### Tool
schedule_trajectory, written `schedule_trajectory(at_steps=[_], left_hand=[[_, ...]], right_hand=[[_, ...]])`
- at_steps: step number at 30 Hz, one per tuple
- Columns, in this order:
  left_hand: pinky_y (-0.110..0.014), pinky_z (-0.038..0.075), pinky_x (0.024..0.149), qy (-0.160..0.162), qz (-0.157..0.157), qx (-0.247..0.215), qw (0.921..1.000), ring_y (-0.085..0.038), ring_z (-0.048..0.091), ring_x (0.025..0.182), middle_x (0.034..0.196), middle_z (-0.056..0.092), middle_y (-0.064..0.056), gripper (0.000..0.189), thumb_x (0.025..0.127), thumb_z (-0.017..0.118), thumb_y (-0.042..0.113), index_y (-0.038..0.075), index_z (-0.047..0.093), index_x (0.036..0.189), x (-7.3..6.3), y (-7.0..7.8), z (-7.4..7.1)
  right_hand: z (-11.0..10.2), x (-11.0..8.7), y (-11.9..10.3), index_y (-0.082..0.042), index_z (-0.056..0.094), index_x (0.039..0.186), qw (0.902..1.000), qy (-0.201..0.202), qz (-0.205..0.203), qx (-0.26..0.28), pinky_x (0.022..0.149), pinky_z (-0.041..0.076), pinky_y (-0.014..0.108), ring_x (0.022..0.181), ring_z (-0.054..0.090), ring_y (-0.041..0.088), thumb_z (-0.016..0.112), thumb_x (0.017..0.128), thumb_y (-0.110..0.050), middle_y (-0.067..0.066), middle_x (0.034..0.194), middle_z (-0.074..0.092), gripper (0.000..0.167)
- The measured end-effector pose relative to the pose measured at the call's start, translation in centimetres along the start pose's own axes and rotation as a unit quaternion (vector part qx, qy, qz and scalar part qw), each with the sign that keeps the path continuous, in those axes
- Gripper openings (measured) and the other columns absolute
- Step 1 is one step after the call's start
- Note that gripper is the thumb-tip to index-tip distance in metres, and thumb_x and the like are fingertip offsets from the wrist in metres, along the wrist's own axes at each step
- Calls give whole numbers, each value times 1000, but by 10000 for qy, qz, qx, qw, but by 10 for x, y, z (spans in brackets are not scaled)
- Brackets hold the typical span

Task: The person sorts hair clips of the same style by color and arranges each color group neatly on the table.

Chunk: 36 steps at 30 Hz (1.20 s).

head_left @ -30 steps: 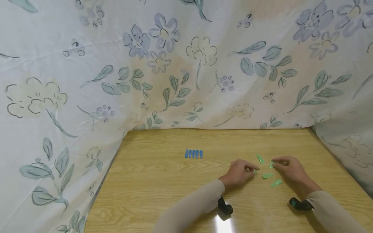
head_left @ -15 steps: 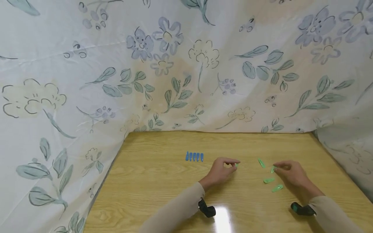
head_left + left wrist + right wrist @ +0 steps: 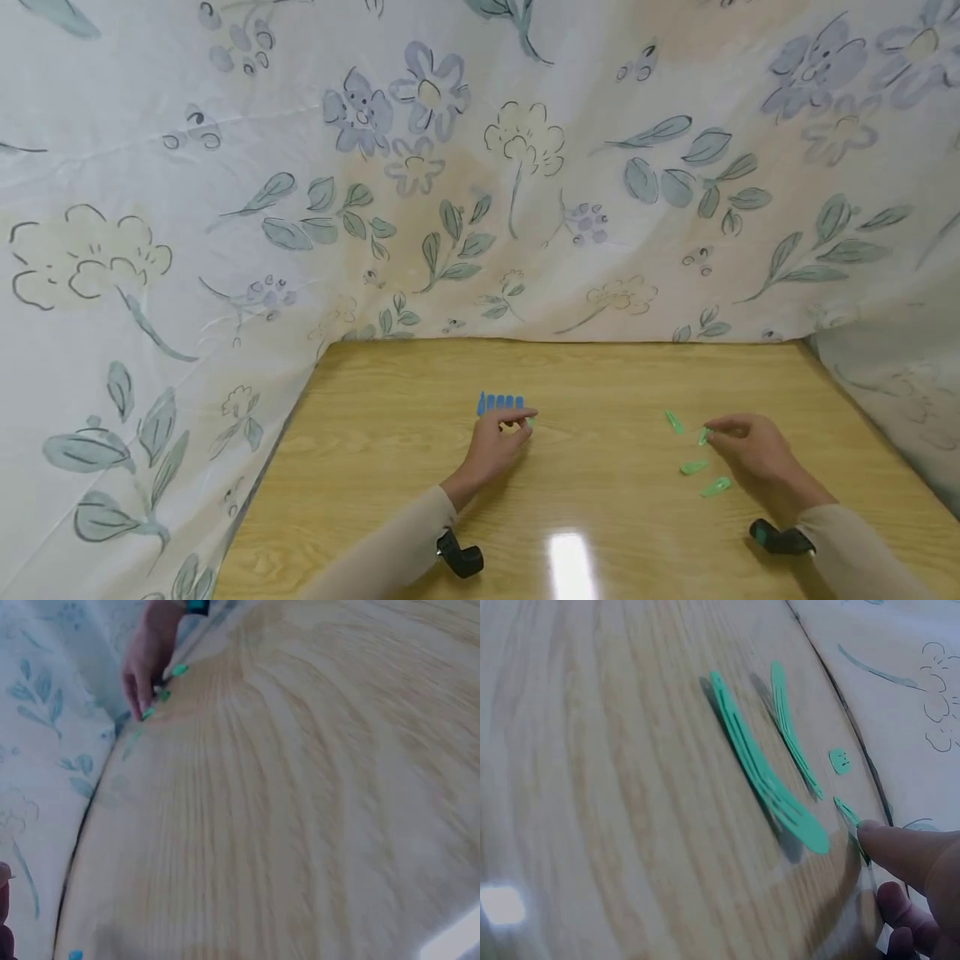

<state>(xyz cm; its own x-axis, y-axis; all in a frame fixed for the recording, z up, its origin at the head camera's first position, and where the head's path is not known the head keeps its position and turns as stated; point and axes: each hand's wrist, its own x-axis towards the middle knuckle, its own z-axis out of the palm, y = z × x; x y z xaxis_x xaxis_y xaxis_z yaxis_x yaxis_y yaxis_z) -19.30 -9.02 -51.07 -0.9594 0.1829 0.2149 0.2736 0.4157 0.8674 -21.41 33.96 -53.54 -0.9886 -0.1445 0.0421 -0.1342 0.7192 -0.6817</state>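
My left hand [image 3: 495,450] pinches a green snap hair clip [image 3: 529,423] between thumb and fingers, mostly covered by them. It hovers just in front of a row of several blue snap hair clips [image 3: 499,402], overlapping their lower ends in the head view. On the right, my right hand [image 3: 753,450] pinches another green hair clip [image 3: 849,814] by thumb and index finger, low at the tabletop. Around that hand lie loose green clips: one behind and to its left [image 3: 674,422], two nearer the front, a middle clip [image 3: 693,467] and a front clip [image 3: 716,487].
The wooden table [image 3: 600,533] carries a bright light reflection near its front. A floral cloth [image 3: 450,208] hangs along the back and sides of the table. Each wrist wears a black camera mount, such as the left mount [image 3: 459,557].
My left hand has carried a green hair clip leftward from the green group to the blue row. My right hand stays at its green clip.
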Motion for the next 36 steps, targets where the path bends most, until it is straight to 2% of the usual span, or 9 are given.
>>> schedule_trajectory(at_steps=[5,9,12,16,21,25,29,32,36], left_hand=[[-26,43,82,242,-274,184,9992,-18,56,97,89,71,-4,25,95,66,6,7,76,118,-14,-12,-18],[-28,45,84,245,-333,462,9981,-18,57,98,89,71,-2,25,94,67,6,8,77,117,-23,-23,-27],[-32,47,88,181,-266,680,9972,-18,58,100,90,72,-1,25,95,67,8,8,76,119,-26,-29,-34],[-31,48,85,109,-375,834,9958,-14,59,95,91,72,1,25,98,65,11,9,75,120,-27,-36,-44],[-25,50,78,129,-408,1246,9913,-11,61,87,93,74,-1,25,97,66,10,9,76,120,-26,-45,-52],[-35,56,84,275,-357,1610,9859,-16,68,94,102,77,-3,24,95,67,8,10,77,118,-25,-51,-54],[-43,55,90,354,-307,1882,9810,-16,71,96,102,78,-2,24,94,68,7,12,78,115,-25,-55,-56],[-37,52,83,300,-175,2035,9785,-9,67,85,91,77,2,25,91,69,7,13,79,113,-24,-57,-58],[-24,46,70,24,-134,1970,9803,-3,57,71,82,73,4,27,89,69,4,11,79,113,-19,-59,-63]], right_hand=[[-2,-3,0,3,71,118,9999,-74,63,56,75,49,34,102,64,32,66,99,-27,29,120,68,36],[-1,-7,2,5,70,118,9998,-137,90,116,76,49,32,104,65,35,66,99,-25,29,120,68,36],[-1,-8,2,5,71,118,9999,-76,115,85,75,50,30,104,65,35,67,99,-25,29,119,69,36],[-1,-7,1,4,71,117,9999,-26,118,31,74,48,24,102,65,27,67,98,-26,28,118,70,36],[-2,-3,-1,5,70,118,9999,-39,105,39,76,48,27,105,65,33,66,99,-26,28,119,69,36],[-3,1,0,4,71,118,10000,-2,58,-14,77,51,33,106,65,41,65,99,-27,30,120,68,37],[-3,1,0,4,71,118,10000,-1,37,-62,79,52,36,108,64,45,66,99,-27,30,121,68,36],[-2,1,1,5,71,117,10000,6,29,-81,78,50,30,106,65,41,68,98,-24,30,120,68,35],[-3,4,2,5,72,116,9999,51,-59,-140,74,48,23,103,66,36,68,97,-23,29,118,70,33]])
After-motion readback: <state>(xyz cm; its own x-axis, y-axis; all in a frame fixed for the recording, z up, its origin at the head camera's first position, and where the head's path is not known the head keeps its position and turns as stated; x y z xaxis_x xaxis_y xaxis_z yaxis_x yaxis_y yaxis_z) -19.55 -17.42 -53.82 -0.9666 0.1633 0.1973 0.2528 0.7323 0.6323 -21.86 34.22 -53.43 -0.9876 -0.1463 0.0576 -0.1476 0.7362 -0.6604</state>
